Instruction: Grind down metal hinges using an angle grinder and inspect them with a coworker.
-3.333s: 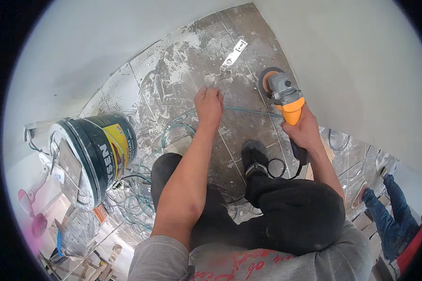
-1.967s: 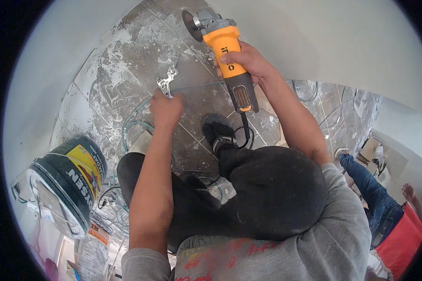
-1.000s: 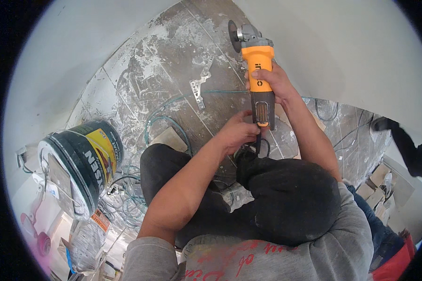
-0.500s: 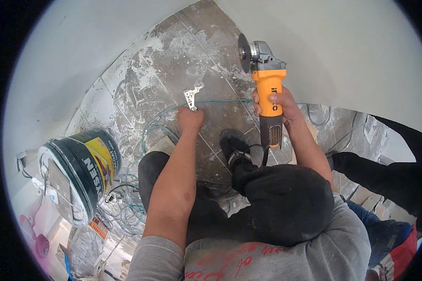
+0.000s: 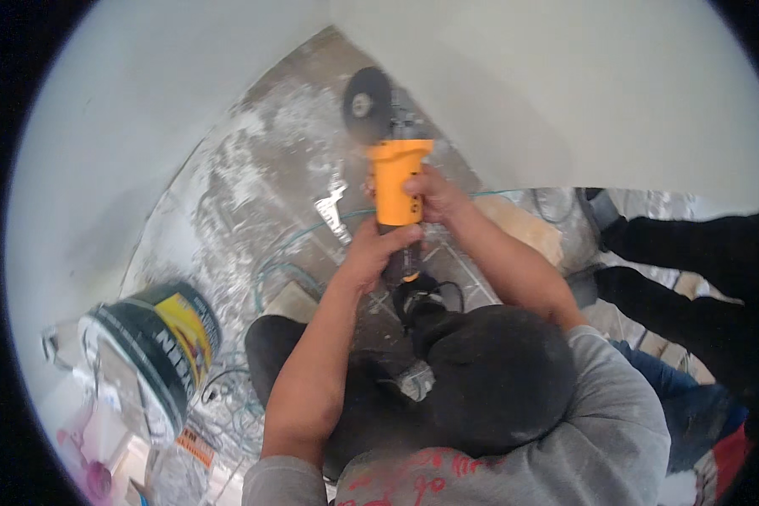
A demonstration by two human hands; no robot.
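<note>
An orange and black angle grinder point(image 5: 396, 190) is held in front of me above the floor, its dark disc point(image 5: 368, 105) at the far end and slightly blurred. My right hand point(image 5: 440, 194) grips the orange body from the right. My left hand point(image 5: 373, 253) is closed around the dark rear part, thumb across its top. A silvery metal bracket with holes point(image 5: 332, 211) sticks out beyond the left hand's fingers; its near end meets them and seems pinched there. The fingers beneath the tool are hidden.
A dark green bucket point(image 5: 135, 333) with a yellow label lies tilted at left. Teal cable point(image 5: 266, 270) trails over the dusty, white-smeared tiles point(image 5: 228, 185). Walls meet at the far corner. Another person's dark-clad legs point(image 5: 691, 244) are at right, near a beige slab point(image 5: 523, 232).
The grinder has moved left, and its disc face has turned more into view. My left hand has come over from the bracket's side onto the grinder's rear part.
</note>
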